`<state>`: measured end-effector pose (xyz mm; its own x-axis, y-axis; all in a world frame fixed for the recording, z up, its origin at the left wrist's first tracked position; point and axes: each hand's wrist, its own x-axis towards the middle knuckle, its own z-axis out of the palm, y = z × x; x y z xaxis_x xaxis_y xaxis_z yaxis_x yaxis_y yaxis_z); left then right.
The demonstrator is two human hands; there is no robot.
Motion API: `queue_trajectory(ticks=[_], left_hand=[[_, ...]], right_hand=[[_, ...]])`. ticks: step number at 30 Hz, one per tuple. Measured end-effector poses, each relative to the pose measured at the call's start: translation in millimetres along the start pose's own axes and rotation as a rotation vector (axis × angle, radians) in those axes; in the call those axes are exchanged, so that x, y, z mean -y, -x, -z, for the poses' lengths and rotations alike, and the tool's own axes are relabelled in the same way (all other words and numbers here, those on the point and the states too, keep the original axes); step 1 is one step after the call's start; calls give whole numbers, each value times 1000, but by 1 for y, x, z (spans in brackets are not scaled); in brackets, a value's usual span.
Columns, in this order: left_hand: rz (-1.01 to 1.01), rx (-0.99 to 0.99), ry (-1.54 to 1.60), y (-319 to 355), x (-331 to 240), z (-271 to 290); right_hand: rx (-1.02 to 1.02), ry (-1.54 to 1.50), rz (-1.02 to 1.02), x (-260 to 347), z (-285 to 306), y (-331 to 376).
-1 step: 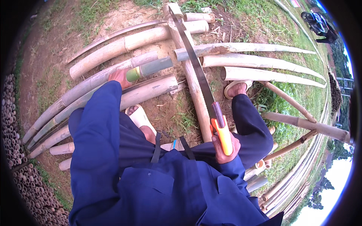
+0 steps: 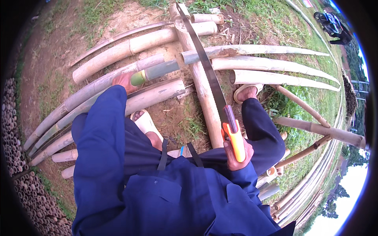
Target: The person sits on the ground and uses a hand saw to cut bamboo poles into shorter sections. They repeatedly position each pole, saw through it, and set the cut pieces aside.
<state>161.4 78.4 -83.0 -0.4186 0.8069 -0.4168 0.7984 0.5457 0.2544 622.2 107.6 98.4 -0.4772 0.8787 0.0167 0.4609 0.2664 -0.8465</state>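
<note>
In my right hand (image 2: 241, 157) is the orange handle of a handsaw (image 2: 204, 65), fingers wrapped round it. Its long toothed blade points away from me, passing over a bamboo pole (image 2: 252, 50) that runs off to the right. A thick bamboo crosspiece (image 2: 201, 88) lies lengthwise below the blade. My left hand (image 2: 125, 82) is closed round a greenish bamboo pole (image 2: 161, 70) beside its pale green ring. This pole's end lies just left of the right-hand pole's end, with a narrow gap between them. The left fingertips are partly hidden.
Several bamboo lengths (image 2: 134, 47) lie on the left, and more poles (image 2: 275, 78) on the right. My sandalled feet (image 2: 147, 126) stand either side of the crosspiece. Stacked cut bamboo (image 2: 35, 196) lines the left edge. A bamboo frame (image 2: 311, 128) stands right; a motorcycle (image 2: 332, 24) is far right.
The saw and my right hand have shifted slightly toward me and to the right. My left hand stays on its pole.
</note>
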Motion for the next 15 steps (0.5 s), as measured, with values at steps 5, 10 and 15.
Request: queue_trajectory(ticks=[5, 10, 15], left_hand=[[-203, -410, -57, -14, 15, -19], [-168, -54, 81, -14, -58, -1], [-38, 116, -2, -34, -65, -60]], right_hand=[[-124, 29, 61, 5, 36, -29], [-316, 53, 183, -8, 77, -68], [-509, -129, 114, -22, 98, -83]])
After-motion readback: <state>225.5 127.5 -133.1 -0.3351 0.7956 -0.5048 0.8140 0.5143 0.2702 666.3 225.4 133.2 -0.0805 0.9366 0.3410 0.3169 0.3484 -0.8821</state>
